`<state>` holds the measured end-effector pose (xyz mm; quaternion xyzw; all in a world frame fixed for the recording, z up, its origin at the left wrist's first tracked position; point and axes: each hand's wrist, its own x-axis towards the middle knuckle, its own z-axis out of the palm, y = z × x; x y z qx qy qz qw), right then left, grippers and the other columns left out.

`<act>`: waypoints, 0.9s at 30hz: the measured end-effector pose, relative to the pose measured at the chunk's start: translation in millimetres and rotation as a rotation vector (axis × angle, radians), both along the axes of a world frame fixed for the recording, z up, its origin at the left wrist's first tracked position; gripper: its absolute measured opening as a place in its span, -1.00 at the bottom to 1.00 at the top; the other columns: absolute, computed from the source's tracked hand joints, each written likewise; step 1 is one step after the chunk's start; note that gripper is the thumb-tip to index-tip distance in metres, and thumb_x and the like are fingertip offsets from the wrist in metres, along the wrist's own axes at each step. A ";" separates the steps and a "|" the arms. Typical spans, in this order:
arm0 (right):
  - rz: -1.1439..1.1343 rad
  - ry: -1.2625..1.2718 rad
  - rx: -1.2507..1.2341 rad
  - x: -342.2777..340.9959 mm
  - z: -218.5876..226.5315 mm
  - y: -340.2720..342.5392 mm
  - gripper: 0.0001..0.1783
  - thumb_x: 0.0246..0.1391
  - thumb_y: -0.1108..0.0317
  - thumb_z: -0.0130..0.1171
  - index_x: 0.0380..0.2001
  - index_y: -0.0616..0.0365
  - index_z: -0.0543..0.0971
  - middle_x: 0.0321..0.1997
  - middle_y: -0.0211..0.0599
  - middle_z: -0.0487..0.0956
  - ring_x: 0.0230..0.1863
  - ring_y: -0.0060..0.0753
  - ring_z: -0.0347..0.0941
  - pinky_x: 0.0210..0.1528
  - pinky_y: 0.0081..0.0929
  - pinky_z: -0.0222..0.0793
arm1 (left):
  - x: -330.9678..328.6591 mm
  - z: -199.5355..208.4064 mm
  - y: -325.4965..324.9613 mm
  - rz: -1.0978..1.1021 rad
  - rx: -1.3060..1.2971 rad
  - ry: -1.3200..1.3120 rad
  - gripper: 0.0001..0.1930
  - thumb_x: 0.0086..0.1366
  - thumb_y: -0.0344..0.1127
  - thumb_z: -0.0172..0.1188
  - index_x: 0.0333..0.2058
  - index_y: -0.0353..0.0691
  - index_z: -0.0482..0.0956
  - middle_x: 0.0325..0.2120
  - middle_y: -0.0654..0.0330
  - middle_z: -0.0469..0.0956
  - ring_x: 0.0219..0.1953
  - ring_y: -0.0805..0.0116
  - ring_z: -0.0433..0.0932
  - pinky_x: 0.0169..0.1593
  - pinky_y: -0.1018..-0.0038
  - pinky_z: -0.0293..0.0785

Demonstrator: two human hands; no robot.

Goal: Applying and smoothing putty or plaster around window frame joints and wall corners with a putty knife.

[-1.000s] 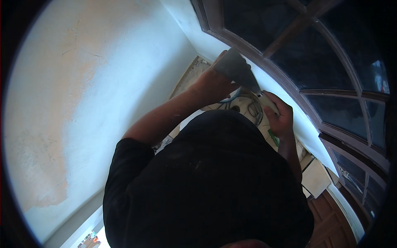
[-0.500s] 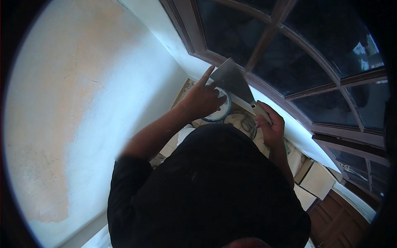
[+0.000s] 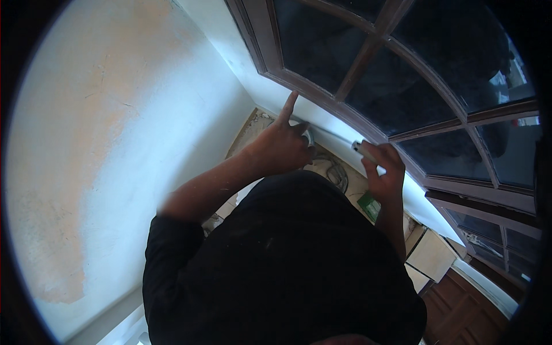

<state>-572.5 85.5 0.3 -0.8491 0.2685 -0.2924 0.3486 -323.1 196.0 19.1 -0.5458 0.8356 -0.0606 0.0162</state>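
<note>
A wide putty knife (image 3: pixel 371 153) is gripped by its pale handle in my right hand (image 3: pixel 388 172). Its blade is turned almost edge-on, a thin dark line running left toward my other hand. My left hand (image 3: pixel 277 146) has its index finger stretched out and the other fingers loosely bent and apart, holding nothing I can see. Whether those fingers touch the blade, I cannot tell. Below and behind them, mostly hidden, stands a round bucket (image 3: pixel 311 137) with whitish contents.
A partly whitened wall (image 3: pixel 144 126) rises at left. Dark panes in a brown window frame (image 3: pixel 359 68) fill the upper right. On the floor lie a grey coiled thing (image 3: pixel 338 175), a green packet (image 3: pixel 368 204) and pale tiles (image 3: pixel 431 254). A brown panelled door (image 3: pixel 466 310) is at lower right.
The putty knife's blade has turned from showing its broad face to nearly edge-on. My right hand has shifted slightly right; my left hand stays near the same place.
</note>
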 end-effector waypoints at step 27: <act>0.234 0.088 0.154 48.6 52.9 -61.4 -0.75 0.04 0.45 0.28 -0.16 0.18 0.67 -0.27 -0.20 0.70 -0.23 -0.47 0.62 -0.13 -0.50 0.49 | 14.4 -8.7 26.7 0.060 0.046 -0.148 -0.87 0.15 -0.10 0.26 -0.50 0.07 0.60 -0.54 0.39 0.64 -0.03 0.38 0.61 0.45 0.00 -0.10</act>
